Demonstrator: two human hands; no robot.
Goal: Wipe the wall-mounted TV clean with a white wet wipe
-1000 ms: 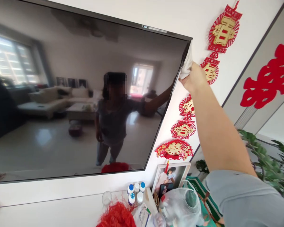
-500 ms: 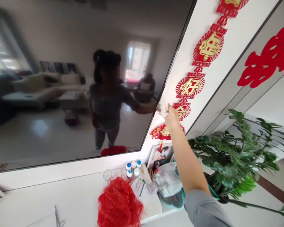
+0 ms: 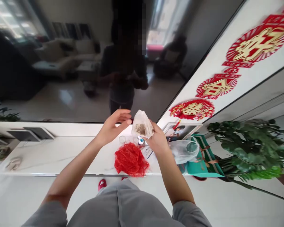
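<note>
My right hand (image 3: 159, 138) grips a white tissue (image 3: 142, 123) with a grey-brown dirty patch across its lower part. Close by on the left, my left hand (image 3: 115, 126) is raised with its fingers apart and nothing in them; a small gap separates it from the tissue. Both hands are in front of the lower edge of a large black television (image 3: 85, 91), whose screen reflects the room and a person. Beneath the hands, a bunched red mesh cloth (image 3: 131, 159) lies on the white cabinet top (image 3: 68, 154).
A blue-capped bottle (image 3: 140, 141), a clear glass (image 3: 122, 139) and a framed photo (image 3: 180, 130) stand behind the cloth. To the right are a clear plastic bag (image 3: 183, 150), a teal bag (image 3: 203, 168) and a leafy plant (image 3: 246, 142). Red-gold decorations (image 3: 216, 86) hang on the wall.
My right hand has drawn back from the television's right edge with the tissue, which now shows its dirty side. My left hand has come into view. The camera has tilted down.
</note>
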